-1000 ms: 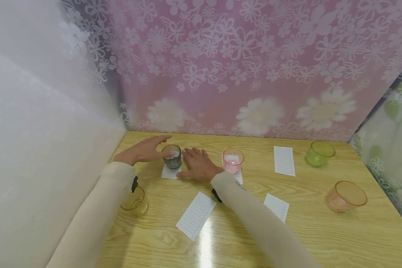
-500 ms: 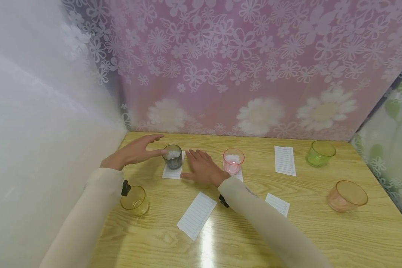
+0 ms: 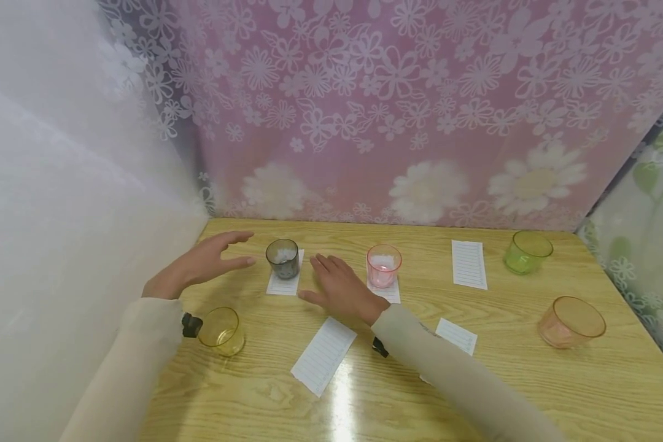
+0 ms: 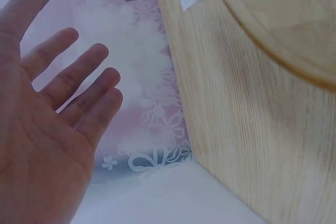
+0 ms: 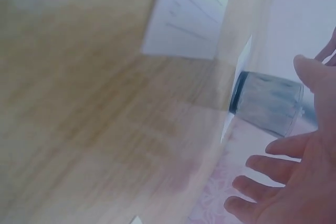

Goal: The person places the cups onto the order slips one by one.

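Note:
A dark grey see-through cup [image 3: 283, 260] stands upright on a lined paper slip [image 3: 276, 287] at the back left of the table. To its left, my left hand [image 3: 201, 263] is open, thumb and fingers spread and apart from the cup. On its other side my right hand [image 3: 342, 288] is open too, holding nothing, its fingertips a short way from the cup. The right wrist view shows the grey cup [image 5: 268, 103] beyond the fingers. A pink cup [image 3: 383, 267] stands on another slip [image 3: 395, 294] just behind my right hand. Near my left wrist is a yellow cup [image 3: 221, 332].
A lined slip [image 3: 323, 356] lies in front, another [image 3: 457, 336] partly under my right sleeve, a third [image 3: 469, 264] farther back. On the right stand a green cup [image 3: 527, 253] and an orange cup [image 3: 571, 323]. A white wall [image 3: 88, 245] borders the left, a flowered curtain [image 3: 364, 123] the back.
My left hand has drawn away from the grey cup to the left and slightly nearer. My right hand has moved slightly right and nearer. The grey cup stays on its slip.

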A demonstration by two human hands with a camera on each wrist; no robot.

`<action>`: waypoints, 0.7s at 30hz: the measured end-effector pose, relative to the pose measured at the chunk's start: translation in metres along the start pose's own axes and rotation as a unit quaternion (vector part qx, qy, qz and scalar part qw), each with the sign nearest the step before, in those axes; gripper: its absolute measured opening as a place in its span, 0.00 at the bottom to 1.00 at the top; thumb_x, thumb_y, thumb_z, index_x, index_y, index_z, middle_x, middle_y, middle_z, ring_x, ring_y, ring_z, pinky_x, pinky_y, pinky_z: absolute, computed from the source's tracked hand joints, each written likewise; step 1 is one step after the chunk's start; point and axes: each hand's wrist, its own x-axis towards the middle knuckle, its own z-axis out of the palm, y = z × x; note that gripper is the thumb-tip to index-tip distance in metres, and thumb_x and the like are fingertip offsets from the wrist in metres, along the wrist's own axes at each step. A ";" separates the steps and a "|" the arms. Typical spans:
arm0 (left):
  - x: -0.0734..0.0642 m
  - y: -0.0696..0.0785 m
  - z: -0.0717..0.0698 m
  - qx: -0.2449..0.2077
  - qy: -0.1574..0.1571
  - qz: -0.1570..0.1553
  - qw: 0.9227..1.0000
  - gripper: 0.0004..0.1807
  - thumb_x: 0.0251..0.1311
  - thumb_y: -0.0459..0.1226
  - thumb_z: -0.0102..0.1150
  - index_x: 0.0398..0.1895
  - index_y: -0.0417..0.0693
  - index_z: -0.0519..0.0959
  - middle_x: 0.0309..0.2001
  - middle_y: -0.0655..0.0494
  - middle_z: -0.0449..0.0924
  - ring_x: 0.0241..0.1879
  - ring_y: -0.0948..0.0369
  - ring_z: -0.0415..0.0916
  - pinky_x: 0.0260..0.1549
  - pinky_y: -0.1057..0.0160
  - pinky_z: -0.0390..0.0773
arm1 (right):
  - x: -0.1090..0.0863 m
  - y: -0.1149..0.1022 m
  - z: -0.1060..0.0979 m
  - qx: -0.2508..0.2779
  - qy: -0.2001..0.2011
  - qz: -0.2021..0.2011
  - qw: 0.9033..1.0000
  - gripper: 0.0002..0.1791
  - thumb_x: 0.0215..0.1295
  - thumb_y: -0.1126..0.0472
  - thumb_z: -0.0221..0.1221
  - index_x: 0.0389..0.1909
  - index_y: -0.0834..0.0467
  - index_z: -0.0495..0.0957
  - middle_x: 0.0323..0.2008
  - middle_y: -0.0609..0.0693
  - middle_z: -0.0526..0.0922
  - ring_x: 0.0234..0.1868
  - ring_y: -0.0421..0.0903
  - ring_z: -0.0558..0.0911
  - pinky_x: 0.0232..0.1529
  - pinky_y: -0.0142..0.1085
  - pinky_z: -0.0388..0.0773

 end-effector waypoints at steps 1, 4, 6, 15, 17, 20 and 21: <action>-0.002 -0.001 0.000 -0.002 0.000 -0.002 1.000 0.42 0.78 0.57 0.62 0.87 0.50 0.62 0.83 0.41 0.64 0.82 0.36 0.60 0.80 0.31 0.62 | -0.003 0.000 0.001 0.006 0.002 0.004 1.000 0.51 0.82 0.32 0.54 0.88 0.62 0.53 0.87 0.61 0.57 0.88 0.62 0.56 0.88 0.57 0.52; -0.010 -0.001 0.002 -0.011 -0.002 -0.010 1.000 0.41 0.79 0.56 0.61 0.87 0.50 0.62 0.84 0.42 0.62 0.83 0.35 0.58 0.80 0.31 0.61 | -0.011 -0.001 0.003 0.014 0.012 0.008 1.000 0.51 0.81 0.30 0.55 0.87 0.61 0.55 0.86 0.61 0.59 0.87 0.63 0.58 0.87 0.58 0.56; -0.016 -0.001 0.003 -0.015 -0.003 -0.014 1.000 0.41 0.80 0.55 0.61 0.86 0.49 0.63 0.85 0.43 0.61 0.83 0.35 0.58 0.79 0.30 0.61 | -0.016 -0.001 0.004 0.012 0.018 0.005 1.000 0.51 0.80 0.30 0.55 0.87 0.61 0.57 0.85 0.61 0.61 0.86 0.63 0.60 0.86 0.59 0.59; -0.039 -0.002 0.008 -0.010 -0.002 -0.023 1.000 0.40 0.79 0.56 0.61 0.85 0.48 0.65 0.84 0.41 0.64 0.80 0.30 0.61 0.76 0.27 0.65 | -0.032 -0.002 0.009 0.003 0.046 -0.025 0.999 0.47 0.79 0.36 0.61 0.82 0.66 0.64 0.79 0.65 0.70 0.80 0.66 0.69 0.82 0.59 0.66; -0.045 -0.003 0.010 -0.006 -0.002 -0.021 1.000 0.40 0.79 0.57 0.61 0.84 0.47 0.66 0.83 0.41 0.65 0.80 0.31 0.61 0.75 0.27 0.65 | -0.035 -0.002 0.011 0.008 0.049 -0.026 0.998 0.46 0.79 0.37 0.62 0.82 0.66 0.65 0.79 0.65 0.71 0.80 0.66 0.70 0.82 0.59 0.66; -0.054 -0.005 0.013 -0.010 0.001 -0.020 1.000 0.40 0.78 0.56 0.62 0.84 0.45 0.67 0.83 0.40 0.66 0.81 0.33 0.60 0.75 0.27 0.65 | -0.041 -0.001 0.013 0.014 0.058 -0.034 0.998 0.45 0.78 0.38 0.63 0.81 0.67 0.67 0.77 0.65 0.73 0.79 0.66 0.70 0.81 0.59 0.67; -0.057 -0.005 0.015 -0.011 0.002 -0.021 1.000 0.40 0.78 0.57 0.62 0.84 0.46 0.67 0.82 0.41 0.66 0.81 0.33 0.60 0.75 0.27 0.66 | -0.043 -0.001 0.014 0.013 0.059 -0.037 0.997 0.45 0.78 0.38 0.63 0.81 0.66 0.67 0.77 0.65 0.73 0.79 0.66 0.71 0.81 0.59 0.68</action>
